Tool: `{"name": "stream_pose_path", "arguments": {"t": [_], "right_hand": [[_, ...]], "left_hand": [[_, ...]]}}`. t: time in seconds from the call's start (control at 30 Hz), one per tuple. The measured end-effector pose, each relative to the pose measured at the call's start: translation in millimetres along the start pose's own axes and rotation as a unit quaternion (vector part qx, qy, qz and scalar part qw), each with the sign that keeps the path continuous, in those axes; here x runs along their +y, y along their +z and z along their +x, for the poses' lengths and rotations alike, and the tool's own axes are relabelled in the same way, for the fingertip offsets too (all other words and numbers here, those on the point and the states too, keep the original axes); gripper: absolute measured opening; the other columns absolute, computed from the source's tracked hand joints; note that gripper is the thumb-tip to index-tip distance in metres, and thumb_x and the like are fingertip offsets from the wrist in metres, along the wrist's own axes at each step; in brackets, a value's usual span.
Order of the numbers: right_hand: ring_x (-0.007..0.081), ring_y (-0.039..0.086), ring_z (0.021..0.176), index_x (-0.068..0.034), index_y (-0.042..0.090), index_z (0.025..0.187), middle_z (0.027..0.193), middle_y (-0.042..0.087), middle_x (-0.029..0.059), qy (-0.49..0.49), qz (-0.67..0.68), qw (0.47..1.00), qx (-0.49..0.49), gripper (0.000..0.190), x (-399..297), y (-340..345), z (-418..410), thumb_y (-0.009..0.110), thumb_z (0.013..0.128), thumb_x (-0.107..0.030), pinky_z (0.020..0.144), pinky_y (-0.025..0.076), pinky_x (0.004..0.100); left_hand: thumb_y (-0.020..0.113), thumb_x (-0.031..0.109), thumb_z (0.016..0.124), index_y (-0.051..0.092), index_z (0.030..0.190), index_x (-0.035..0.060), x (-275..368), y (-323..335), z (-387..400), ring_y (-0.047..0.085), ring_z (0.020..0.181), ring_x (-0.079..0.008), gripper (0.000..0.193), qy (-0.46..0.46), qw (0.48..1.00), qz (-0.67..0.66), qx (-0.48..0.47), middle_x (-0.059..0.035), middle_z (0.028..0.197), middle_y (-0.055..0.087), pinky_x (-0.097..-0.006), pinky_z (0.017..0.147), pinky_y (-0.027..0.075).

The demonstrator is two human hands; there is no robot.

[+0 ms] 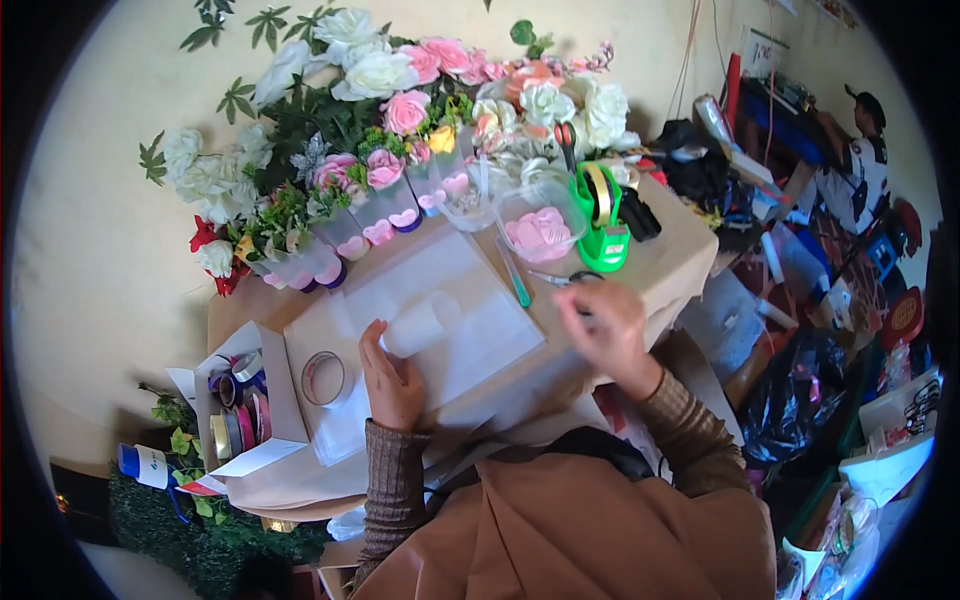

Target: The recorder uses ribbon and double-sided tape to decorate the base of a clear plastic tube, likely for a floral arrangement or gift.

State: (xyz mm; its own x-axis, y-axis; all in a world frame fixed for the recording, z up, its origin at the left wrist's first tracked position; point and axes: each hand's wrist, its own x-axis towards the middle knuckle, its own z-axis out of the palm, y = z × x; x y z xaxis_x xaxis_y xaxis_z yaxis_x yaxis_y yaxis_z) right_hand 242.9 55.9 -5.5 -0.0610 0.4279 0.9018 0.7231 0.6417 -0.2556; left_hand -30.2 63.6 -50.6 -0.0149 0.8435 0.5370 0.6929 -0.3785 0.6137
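My left hand holds a rolled translucent white tube by its near end, above white sheets on the table. To the right, my right hand is raised and blurred, its fingers bent together; whether something small is between them cannot be told. Just beyond it lie scissors, partly hidden by the hand. A craft knife with a green handle rests beside the sheets. Left of my left hand stands a wide roll of tape. A green tape dispenser holds a gold roll of tape.
Artificial flowers in translucent holders line the back. Plastic tubs, one with pink cutouts, stand near the dispenser. An open white box holds ribbon rolls at left. Another person is at the far right, beyond a black plastic bag.
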Motion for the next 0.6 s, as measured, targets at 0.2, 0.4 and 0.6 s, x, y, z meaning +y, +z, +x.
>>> {"name": "stream_pose_path", "arguments": {"t": [0.2,0.4,0.6], "right_hand": [[0.0252,0.061,0.070,-0.005,0.065,0.079,0.074,0.064,0.0076,0.039,-0.065,0.997,0.025,0.006,21,26,112,0.067,0.073,-0.004,0.062,0.048,0.0353],[0.0286,0.065,0.078,-0.006,0.066,0.074,0.071,0.064,0.0135,-0.012,-0.204,0.936,-0.287,0.007,85,136,156,0.060,0.071,-0.009,0.063,0.051,0.0391],[0.0333,0.064,0.078,-0.007,0.067,0.075,0.078,0.065,0.0169,0.022,-0.190,0.887,-0.421,0.009,138,195,137,0.059,0.071,-0.011,0.070,0.051,0.0412]], "left_hand": [[0.053,-0.008,0.067,0.042,0.121,0.0000,-3,-1,3,0.049,0.105,-0.0394,0.056,0.068,0.997,0.018,0.030,-0.0243,0.123,0.044,-0.0396,0.087,0.043],[0.059,-0.005,0.065,0.046,0.117,0.0026,1,-2,6,0.047,0.106,-0.0390,0.054,0.030,0.998,0.004,0.055,-0.0229,0.116,0.045,-0.0413,0.093,0.039],[0.056,-0.005,0.063,0.047,0.113,0.0003,4,-2,5,0.048,0.104,-0.0393,0.052,0.039,0.998,-0.002,0.050,-0.0217,0.111,0.046,-0.0419,0.092,0.040]]}}
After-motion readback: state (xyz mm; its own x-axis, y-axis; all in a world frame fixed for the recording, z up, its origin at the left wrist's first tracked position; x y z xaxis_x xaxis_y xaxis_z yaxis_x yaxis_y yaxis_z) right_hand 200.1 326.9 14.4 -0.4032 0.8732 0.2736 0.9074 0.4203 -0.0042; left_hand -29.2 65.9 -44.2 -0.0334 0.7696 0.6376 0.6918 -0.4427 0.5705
